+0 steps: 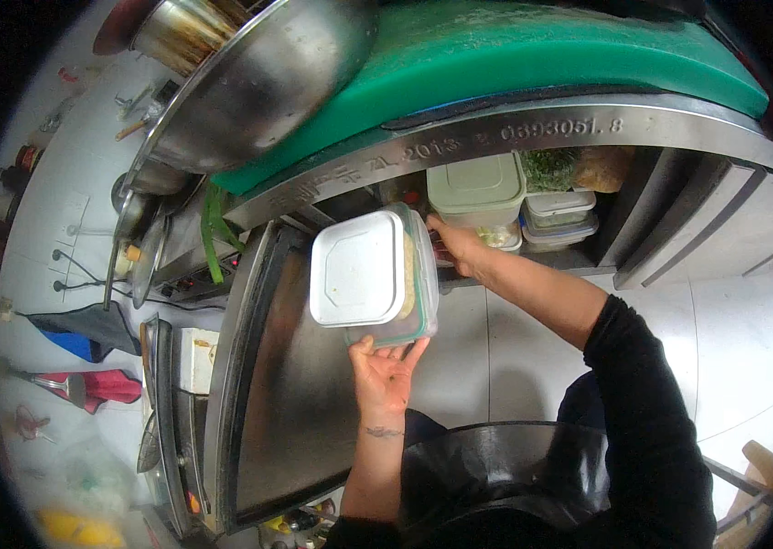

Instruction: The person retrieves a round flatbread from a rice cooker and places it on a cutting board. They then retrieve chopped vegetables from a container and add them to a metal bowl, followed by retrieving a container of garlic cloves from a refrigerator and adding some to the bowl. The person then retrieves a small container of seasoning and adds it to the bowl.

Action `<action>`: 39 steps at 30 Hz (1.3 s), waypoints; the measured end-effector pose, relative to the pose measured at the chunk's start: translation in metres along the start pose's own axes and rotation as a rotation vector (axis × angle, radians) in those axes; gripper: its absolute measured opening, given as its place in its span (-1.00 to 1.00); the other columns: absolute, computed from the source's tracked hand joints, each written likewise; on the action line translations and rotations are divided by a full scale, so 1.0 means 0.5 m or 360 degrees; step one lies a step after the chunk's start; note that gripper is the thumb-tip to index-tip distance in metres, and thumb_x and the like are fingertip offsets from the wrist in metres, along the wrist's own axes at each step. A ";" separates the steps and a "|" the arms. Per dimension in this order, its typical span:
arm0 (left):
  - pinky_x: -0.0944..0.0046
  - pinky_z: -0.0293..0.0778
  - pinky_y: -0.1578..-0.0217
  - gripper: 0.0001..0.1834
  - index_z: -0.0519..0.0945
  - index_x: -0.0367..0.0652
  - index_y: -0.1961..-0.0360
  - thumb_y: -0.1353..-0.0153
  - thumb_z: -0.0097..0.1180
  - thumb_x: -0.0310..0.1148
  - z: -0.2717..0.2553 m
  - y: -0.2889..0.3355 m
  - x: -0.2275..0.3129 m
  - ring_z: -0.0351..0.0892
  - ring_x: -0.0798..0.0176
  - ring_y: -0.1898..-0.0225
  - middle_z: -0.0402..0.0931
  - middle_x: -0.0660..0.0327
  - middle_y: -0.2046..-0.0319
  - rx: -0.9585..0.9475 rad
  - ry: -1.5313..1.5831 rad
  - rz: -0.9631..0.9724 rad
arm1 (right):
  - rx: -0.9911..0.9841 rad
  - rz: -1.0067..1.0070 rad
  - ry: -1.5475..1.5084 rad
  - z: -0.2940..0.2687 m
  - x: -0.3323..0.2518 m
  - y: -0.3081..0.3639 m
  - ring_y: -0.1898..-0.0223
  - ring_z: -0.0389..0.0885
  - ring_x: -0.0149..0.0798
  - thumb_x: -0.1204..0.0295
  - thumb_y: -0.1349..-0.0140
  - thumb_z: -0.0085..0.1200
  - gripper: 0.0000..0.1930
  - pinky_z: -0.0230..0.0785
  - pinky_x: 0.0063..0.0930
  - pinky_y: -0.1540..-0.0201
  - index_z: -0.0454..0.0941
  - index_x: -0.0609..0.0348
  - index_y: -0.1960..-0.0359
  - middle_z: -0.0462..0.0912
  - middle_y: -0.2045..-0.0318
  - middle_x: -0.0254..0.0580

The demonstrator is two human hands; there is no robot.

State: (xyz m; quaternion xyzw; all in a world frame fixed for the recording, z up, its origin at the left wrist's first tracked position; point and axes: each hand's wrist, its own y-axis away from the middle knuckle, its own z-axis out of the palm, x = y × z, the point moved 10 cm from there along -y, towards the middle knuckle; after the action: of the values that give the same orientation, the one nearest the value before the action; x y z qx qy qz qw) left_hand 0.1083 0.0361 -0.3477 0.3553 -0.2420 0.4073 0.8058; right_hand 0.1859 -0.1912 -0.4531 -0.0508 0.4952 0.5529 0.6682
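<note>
A stack of plastic food containers (423,274) is held in front of the opened under-counter fridge. Its top one has a white lid (357,270), and pale yellowish contents show through a side. My left hand (385,373) grips the stack from below at its near edge, thumb and fingers spread around the bottom container. My right hand (458,247) is at the fridge opening, close to the stack's right side. Its fingers curl by something dark reddish, partly hidden, so what they hold cannot be made out. A pale green lidded container (476,188) sits just beyond that hand.
Inside the fridge are more lidded containers (558,220) and leafy greens (547,169). The fridge door (286,384) stands open at left. Above are a green cutting board (533,64) and a large metal bowl (263,82). A drawer front (697,224) is at right.
</note>
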 end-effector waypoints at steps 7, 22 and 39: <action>-0.35 0.17 -0.33 -0.27 0.18 -0.25 -0.30 -0.18 0.09 -0.14 0.023 -0.012 0.016 0.13 -0.18 -0.37 0.18 -0.05 -0.29 -0.0089 -0.0005 0.0024 | -0.0207 0.0162 0.0215 -0.003 -0.005 0.041 0.58 0.46 -0.43 0.23 -0.05 0.19 -0.78 0.53 -0.56 0.45 0.51 0.10 0.46 0.48 0.56 -0.34; -0.32 0.28 -0.28 -0.23 0.14 -0.37 -0.25 -0.16 0.17 -0.16 0.053 -0.094 0.006 0.11 -0.20 -0.34 0.15 -0.15 -0.23 -0.0098 0.0053 -0.0052 | -0.0462 0.0286 0.0712 -0.059 -0.072 0.112 0.51 0.37 -0.42 0.25 0.01 0.09 -0.82 0.53 -0.47 0.35 0.46 0.02 0.42 0.37 0.51 -0.38; -0.31 0.32 -0.26 -0.26 0.24 -0.38 -0.19 -0.09 0.21 -0.15 0.043 -0.338 -0.057 0.31 -0.18 -0.24 0.32 -0.15 -0.14 -0.0031 -0.0029 -0.0175 | -0.0651 0.0616 0.1452 -0.131 -0.046 0.094 0.57 0.36 -0.42 0.29 0.07 0.12 -0.87 0.52 -0.39 0.36 0.44 -0.04 0.59 0.34 0.61 -0.42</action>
State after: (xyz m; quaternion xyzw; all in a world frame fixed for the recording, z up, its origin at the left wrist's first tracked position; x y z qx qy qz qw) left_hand 0.2302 -0.0646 -0.4169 0.3639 -0.2334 0.3566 0.8282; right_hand 0.1114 -0.2292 -0.4468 -0.3229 0.6178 0.6730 0.2474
